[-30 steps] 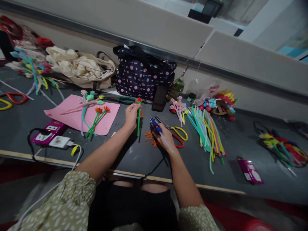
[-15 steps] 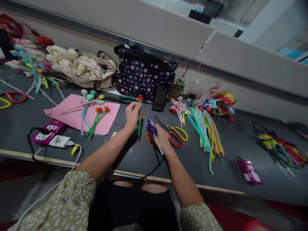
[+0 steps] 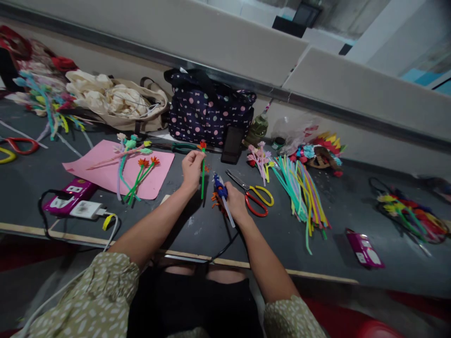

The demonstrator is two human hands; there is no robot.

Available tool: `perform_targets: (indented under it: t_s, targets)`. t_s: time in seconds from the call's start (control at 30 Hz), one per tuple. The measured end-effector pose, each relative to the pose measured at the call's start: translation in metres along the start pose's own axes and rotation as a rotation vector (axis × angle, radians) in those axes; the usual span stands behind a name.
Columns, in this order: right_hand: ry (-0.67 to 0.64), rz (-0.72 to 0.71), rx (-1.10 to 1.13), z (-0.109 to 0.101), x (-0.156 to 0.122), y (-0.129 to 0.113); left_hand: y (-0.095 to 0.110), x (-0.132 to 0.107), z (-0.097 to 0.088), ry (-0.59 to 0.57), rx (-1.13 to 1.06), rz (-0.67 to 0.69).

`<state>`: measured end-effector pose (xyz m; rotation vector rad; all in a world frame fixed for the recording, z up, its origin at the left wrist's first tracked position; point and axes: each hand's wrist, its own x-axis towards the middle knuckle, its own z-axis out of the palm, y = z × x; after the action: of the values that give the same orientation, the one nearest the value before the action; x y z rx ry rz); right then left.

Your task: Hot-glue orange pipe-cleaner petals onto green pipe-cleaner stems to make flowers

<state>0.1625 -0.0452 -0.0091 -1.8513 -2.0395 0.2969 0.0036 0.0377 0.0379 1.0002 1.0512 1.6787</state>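
My left hand (image 3: 192,168) is closed around a pipe-cleaner flower (image 3: 203,165) with a green stem and a red-orange head, held upright over the dark table (image 3: 197,225). My right hand (image 3: 235,203) grips a blue glue gun (image 3: 221,188) with a clear glue stick sticking out the back; its nozzle points toward the flower stem, a short gap away. Small orange scraps (image 3: 214,201) lie on the table just under the gun. A black cord runs from the gun off the near table edge.
Red and yellow scissors (image 3: 254,196) lie right of my right hand. A bundle of coloured pipe cleaners (image 3: 301,188) lies further right. A pink sheet (image 3: 105,170) with finished flowers sits left. A polka-dot bag (image 3: 209,112), a phone (image 3: 232,143) and a power strip (image 3: 68,197) are nearby.
My right hand has moved left with the glue gun, from over the scissors to close beside the flower stem. My left hand has stayed almost in place.
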Motion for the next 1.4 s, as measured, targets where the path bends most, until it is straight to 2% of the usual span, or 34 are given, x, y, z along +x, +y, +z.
perform_targets:
  t_s: [0.2, 0.47, 0.77, 1.0, 1.13, 1.27, 1.4]
  targets:
    - [0.09, 0.064, 0.135, -0.008, 0.0, 0.009, 0.0, -0.001, 0.001, -0.012, 0.014, -0.01]
    - [-0.012, -0.033, 0.022, 0.003, 0.002, -0.003, -0.002, 0.002, -0.001, 0.004, 0.001, 0.021]
    - [0.084, -0.009, 0.114, -0.001, 0.002, 0.01, 0.0, 0.0, 0.0, -0.002, 0.012, -0.014]
    - [-0.018, -0.123, 0.058, 0.006, 0.002, -0.001, 0.0, 0.001, -0.001, -0.001, -0.023, -0.015]
    - [-0.031, -0.152, 0.036, 0.003, 0.001, -0.003, 0.0, 0.0, -0.001, -0.006, -0.032, -0.019]
    - [0.03, -0.073, 0.153, -0.009, -0.001, 0.008, 0.001, 0.001, -0.001, -0.003, -0.026, -0.031]
    - [0.114, 0.021, 0.434, -0.018, -0.001, 0.023, 0.001, 0.001, 0.0, -0.023, -0.022, -0.073]
